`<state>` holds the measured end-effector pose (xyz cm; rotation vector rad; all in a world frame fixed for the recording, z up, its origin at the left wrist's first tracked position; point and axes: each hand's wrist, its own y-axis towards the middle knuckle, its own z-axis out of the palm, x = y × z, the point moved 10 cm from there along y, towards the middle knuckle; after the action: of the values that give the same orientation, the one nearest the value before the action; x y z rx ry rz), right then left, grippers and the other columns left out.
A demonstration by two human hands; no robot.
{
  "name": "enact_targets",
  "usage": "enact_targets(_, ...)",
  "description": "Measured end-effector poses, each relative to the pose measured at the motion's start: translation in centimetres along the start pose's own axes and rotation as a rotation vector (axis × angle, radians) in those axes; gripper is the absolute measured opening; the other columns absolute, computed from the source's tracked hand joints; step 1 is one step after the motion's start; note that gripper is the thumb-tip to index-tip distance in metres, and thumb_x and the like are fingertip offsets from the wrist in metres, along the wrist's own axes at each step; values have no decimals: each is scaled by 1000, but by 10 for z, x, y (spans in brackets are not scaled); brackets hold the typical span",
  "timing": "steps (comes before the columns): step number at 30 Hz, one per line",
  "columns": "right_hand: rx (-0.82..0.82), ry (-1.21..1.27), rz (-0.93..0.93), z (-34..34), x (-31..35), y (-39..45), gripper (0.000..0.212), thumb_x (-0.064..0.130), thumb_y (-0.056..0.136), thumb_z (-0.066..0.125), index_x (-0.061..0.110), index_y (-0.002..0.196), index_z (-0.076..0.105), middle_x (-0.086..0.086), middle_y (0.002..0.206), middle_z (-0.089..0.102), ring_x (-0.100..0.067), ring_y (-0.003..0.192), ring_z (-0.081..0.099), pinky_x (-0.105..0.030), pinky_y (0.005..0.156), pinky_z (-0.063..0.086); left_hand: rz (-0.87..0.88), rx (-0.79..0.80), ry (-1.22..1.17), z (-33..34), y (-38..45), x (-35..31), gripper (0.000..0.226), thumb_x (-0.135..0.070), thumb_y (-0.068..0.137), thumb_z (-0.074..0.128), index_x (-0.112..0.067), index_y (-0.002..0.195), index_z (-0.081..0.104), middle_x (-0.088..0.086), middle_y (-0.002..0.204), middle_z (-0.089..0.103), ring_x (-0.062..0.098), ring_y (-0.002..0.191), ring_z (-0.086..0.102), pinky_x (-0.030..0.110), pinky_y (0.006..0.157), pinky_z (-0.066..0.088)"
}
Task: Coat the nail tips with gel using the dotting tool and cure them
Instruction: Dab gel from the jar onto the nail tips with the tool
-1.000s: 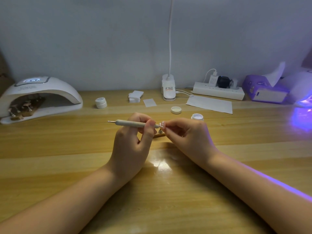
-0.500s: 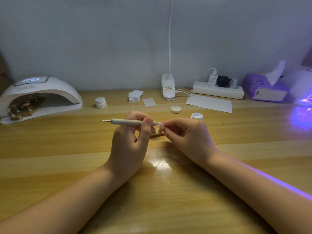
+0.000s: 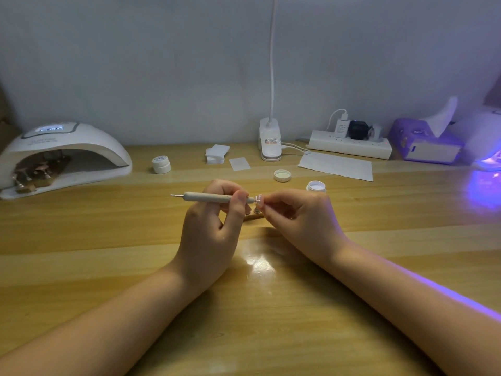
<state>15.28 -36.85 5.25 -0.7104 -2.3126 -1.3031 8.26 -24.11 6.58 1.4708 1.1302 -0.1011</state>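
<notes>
Gel going onto a held nail tip

Head view: left hand [image 3: 208,229], fingers clamped on the dotting tool [image 3: 208,197], has slid it slightly rightward onto the nail tip [image 3: 259,200] pinched by the right hand [image 3: 303,221] (coating underway); curing lamp [image 3: 62,156] far left.

The nail tip [image 3: 259,200] pinched by the right hand [image 3: 301,221] is too small to show any gel. Fingers hide most of its stand [image 3: 254,216]. The lit lamp [image 3: 490,156] at the right is cut off by the edge.
</notes>
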Motion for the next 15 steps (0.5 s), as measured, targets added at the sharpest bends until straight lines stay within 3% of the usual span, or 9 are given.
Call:
enact_targets(4,-17,11,0,-1,0,0,13,15,86,70,12,97,75,2,83,74,-12,72,68,-38,66,56,15,2,-7,0,0,-2,9,-31,95,47,-29,90,53,-2,76,65,12,73,64,27,65,52)
enact_targets(15,-4,11,8,0,-1,0,13,15,86,71,11,98,75,1,85,74,-14,73,68,-40,66,56,1,-13,-26,-2,0,0,9,-31,96,47,-27,91,54,-5,78,65,10,73,65,26,64,54)
